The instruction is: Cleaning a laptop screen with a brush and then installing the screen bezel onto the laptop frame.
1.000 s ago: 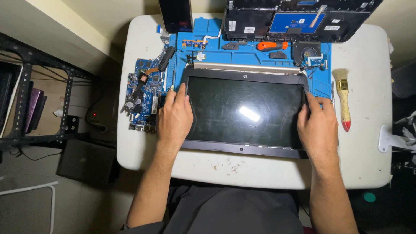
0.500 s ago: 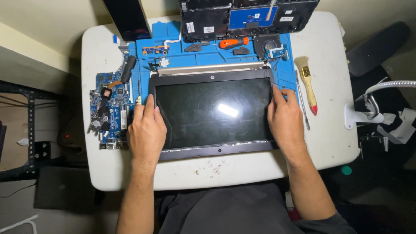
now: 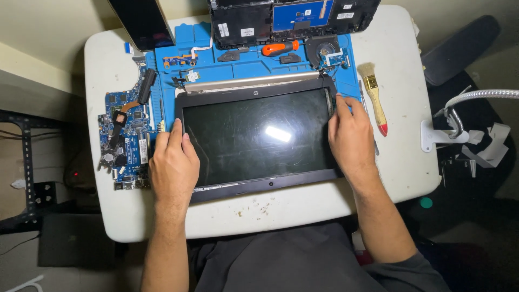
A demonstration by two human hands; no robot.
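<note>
Head view: laptop screen panel [image 3: 257,139] lies flat, glass up, on the blue work mat [image 3: 259,67] atop the white table [image 3: 400,162], long axis running left to right, hinge edge pointing away from the person. Left hand [image 3: 174,165] presses flat on the left bezel, fingers straight and together, gripping nothing. Right hand [image 3: 351,138] rests on the right edge, fingertips curled at the top corner. Blue circuit board [image 3: 123,141] sits just left, paintbrush [image 3: 374,97] just right.
</note>
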